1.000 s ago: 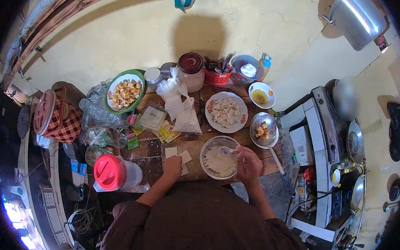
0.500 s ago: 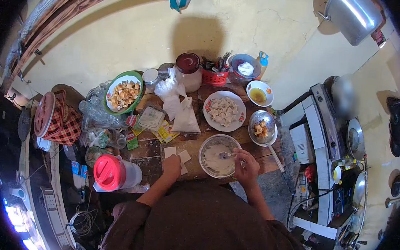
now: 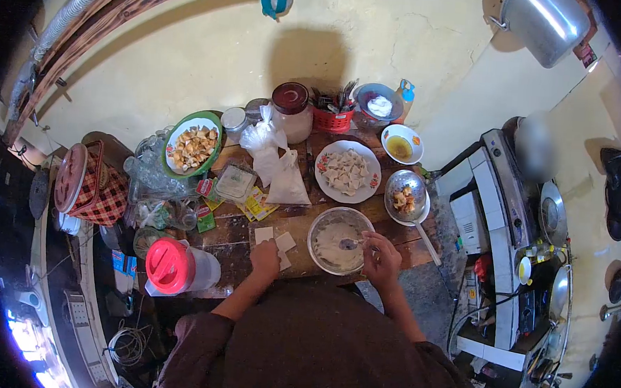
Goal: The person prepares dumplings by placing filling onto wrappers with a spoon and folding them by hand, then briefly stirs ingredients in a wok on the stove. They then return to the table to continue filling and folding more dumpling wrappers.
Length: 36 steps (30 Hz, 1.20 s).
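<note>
In my right hand is a spoon, its tip in the pale paste inside a round bowl at the table's front. My left hand is closed, fingers curled down, over several square dough wrappers on a board. Whether a wrapper is between its fingers is hidden. Beyond the bowl stands a white plate of folded dumplings. To the right, a strainer ladle with browned fried pieces rests on a white bowl.
Two bags of white powder, a lidded box and seasoning packets lie behind my left hand. A red-lidded jug stands at the left edge. At the back are a bowl of fried pieces and a bowl of yellow liquid.
Almost nothing differs. The spoon in my right hand has shifted slightly in the paste, and my left hand stays over the wrappers.
</note>
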Available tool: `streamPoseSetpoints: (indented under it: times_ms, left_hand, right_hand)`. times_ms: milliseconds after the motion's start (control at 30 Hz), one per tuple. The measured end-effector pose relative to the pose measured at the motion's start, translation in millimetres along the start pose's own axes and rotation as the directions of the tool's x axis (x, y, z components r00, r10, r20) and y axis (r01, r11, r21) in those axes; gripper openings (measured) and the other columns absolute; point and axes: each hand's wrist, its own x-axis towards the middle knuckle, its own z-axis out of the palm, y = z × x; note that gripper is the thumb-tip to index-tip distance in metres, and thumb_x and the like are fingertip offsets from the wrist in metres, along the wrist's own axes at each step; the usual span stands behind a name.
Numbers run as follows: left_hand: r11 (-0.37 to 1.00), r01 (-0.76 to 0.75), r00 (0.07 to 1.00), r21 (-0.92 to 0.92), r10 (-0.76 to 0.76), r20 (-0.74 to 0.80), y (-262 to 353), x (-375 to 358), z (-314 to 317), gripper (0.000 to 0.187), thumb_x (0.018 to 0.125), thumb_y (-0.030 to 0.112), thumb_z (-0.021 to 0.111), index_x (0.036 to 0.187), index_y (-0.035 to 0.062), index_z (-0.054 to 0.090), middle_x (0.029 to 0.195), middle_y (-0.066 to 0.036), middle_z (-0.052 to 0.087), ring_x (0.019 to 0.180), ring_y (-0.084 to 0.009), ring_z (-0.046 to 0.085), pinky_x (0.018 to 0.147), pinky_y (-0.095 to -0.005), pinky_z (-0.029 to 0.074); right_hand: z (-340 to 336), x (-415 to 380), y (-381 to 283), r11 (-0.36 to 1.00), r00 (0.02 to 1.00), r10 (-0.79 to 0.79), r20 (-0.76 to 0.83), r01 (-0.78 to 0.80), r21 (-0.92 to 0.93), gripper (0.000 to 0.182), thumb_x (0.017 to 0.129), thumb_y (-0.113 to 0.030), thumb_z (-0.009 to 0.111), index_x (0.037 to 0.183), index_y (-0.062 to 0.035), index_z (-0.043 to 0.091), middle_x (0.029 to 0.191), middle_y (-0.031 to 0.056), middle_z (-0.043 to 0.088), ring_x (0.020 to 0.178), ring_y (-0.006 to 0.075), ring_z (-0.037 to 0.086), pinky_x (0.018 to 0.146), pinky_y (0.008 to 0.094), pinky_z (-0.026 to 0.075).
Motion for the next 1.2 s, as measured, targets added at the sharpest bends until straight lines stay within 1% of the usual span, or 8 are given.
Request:
streamPoseSetpoints:
  times_ms: [167,367,467,533,667,967,1133,1200]
  left_hand:
    - [1.000,0.023,0.999,0.016,-0.022,-0.032,2,-2,0,0.034,0.064,0.017,0.074,0.091,0.0046,0.057,0.089,-0.014,0.059,0.086,-0.0309,0.061,0.070,-0.0417,0.050]
    - [0.999,-0.033,0.999,0.019,0.032,0.025,-3,2,10,0.037,0.064,0.019,0.075,0.093,0.0037,0.057,0.093,-0.015,0.058,0.090,-0.0342,0.058,0.074,-0.0449,0.049]
    - [0.997,-0.073,0.994,0.015,0.071,0.087,10,-9,-10,0.028,0.066,0.011,0.070,0.089,0.0038,0.056,0.093,-0.017,0.057,0.088,-0.0340,0.058,0.074,-0.0427,0.049]
    - [0.981,-0.191,0.981,0.025,0.191,-0.011,12,-13,-11,0.030,0.066,0.008,0.068,0.091,0.0026,0.053,0.093,-0.018,0.056,0.090,-0.0351,0.056,0.076,-0.0437,0.047]
    - [0.990,-0.139,0.990,-0.001,0.139,0.017,10,-9,0,0.037,0.064,0.005,0.069,0.095,0.0023,0.050,0.092,-0.018,0.054,0.093,-0.0350,0.054,0.077,-0.0438,0.047]
    - [0.991,-0.132,0.989,0.025,0.130,0.068,14,-9,-12,0.045,0.062,0.008,0.072,0.099,0.0035,0.048,0.096,-0.017,0.054,0.092,-0.0336,0.056,0.075,-0.0423,0.050]
    - [0.987,-0.143,0.985,0.072,0.135,0.105,-6,9,28,0.027,0.069,0.021,0.071,0.085,0.0023,0.060,0.084,-0.016,0.060,0.086,-0.0335,0.059,0.074,-0.0435,0.049]
    - [0.988,-0.140,0.985,0.058,0.133,0.112,-4,7,19,0.024,0.070,0.020,0.069,0.084,0.0021,0.062,0.083,-0.017,0.060,0.083,-0.0343,0.059,0.073,-0.0435,0.048]
  right_hand:
    - [-4,-4,1,0.998,0.996,0.061,0.058,-0.061,-0.008,0.013,0.074,0.004,0.059,0.085,-0.0011,0.054,0.098,0.0156,0.064,0.082,0.0263,0.065,0.068,0.0320,0.052]
    - [-3,-4,3,0.999,0.999,-0.014,0.032,0.015,-0.034,0.015,0.074,0.004,0.060,0.088,-0.0008,0.055,0.097,0.0154,0.064,0.081,0.0249,0.065,0.066,0.0305,0.052]
    - [-2,-4,2,0.999,0.998,0.043,0.040,-0.042,-0.016,0.010,0.077,0.000,0.061,0.087,-0.0004,0.058,0.095,0.0150,0.064,0.084,0.0293,0.065,0.069,0.0344,0.052]
    - [-2,-4,0,0.997,0.995,0.081,0.058,-0.081,-0.001,0.011,0.077,0.000,0.061,0.087,-0.0004,0.058,0.095,0.0152,0.064,0.084,0.0294,0.065,0.070,0.0347,0.052]
    - [-1,-5,3,0.998,0.996,0.065,0.060,-0.066,0.009,0.011,0.077,0.001,0.061,0.087,-0.0005,0.058,0.096,0.0155,0.064,0.084,0.0294,0.064,0.070,0.0349,0.052]
    - [1,-4,6,0.999,0.998,0.034,0.057,-0.033,-0.008,0.012,0.076,0.001,0.060,0.087,-0.0016,0.057,0.096,0.0156,0.064,0.086,0.0295,0.064,0.071,0.0351,0.052]
    - [22,-16,23,0.986,0.983,0.166,0.078,-0.165,-0.019,0.017,0.076,0.000,0.059,0.093,-0.0022,0.054,0.092,0.0163,0.063,0.080,0.0323,0.063,0.068,0.0376,0.051]
    - [34,-19,24,0.981,0.975,0.191,0.109,-0.186,-0.056,0.016,0.078,0.000,0.057,0.094,-0.0021,0.055,0.091,0.0168,0.063,0.080,0.0305,0.064,0.068,0.0361,0.051]
